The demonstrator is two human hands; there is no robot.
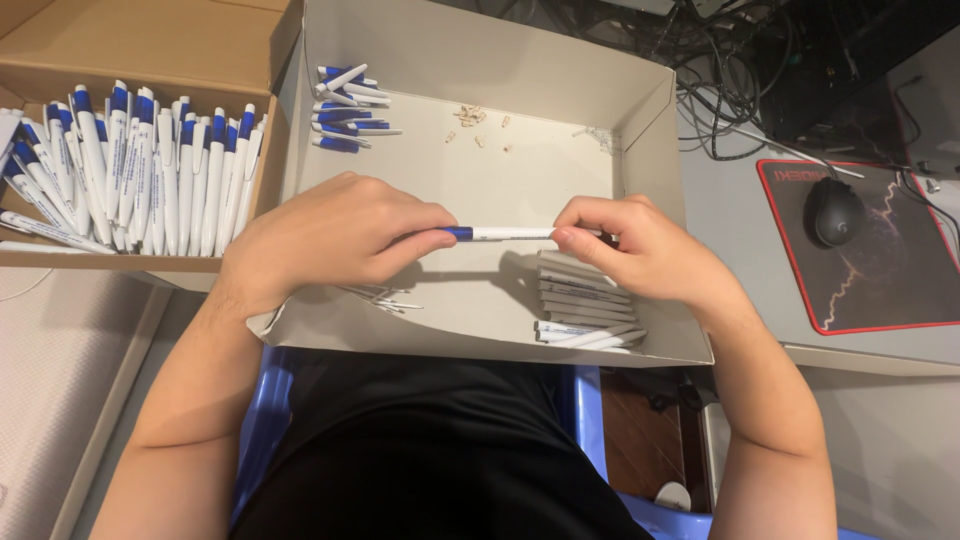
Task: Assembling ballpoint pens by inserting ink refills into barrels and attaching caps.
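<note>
Over at 9 o'clock a brown box (pixel 140 262) sat packed with finished blue-and-white pens (pixel 140 170), and a small pile of blue caps (pixel 345 108) lay at 11 o'clock inside the white box (pixel 640 110). Dead centre, the left hand (pixel 335 235) pinched the blue end of a pen (pixel 500 233) while the right hand (pixel 635 250) gripped its white end, holding it level above the box floor. White barrels (pixel 585 305) were stacked at 5 o'clock, and a black mouse (pixel 835 212) rested on its mat (pixel 900 290) at 3 o'clock.

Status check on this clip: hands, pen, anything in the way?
Left hand and right hand both pinching one blue-and-white pen, held level over the white box. Nothing blocking; loose pen parts lie below.
</note>
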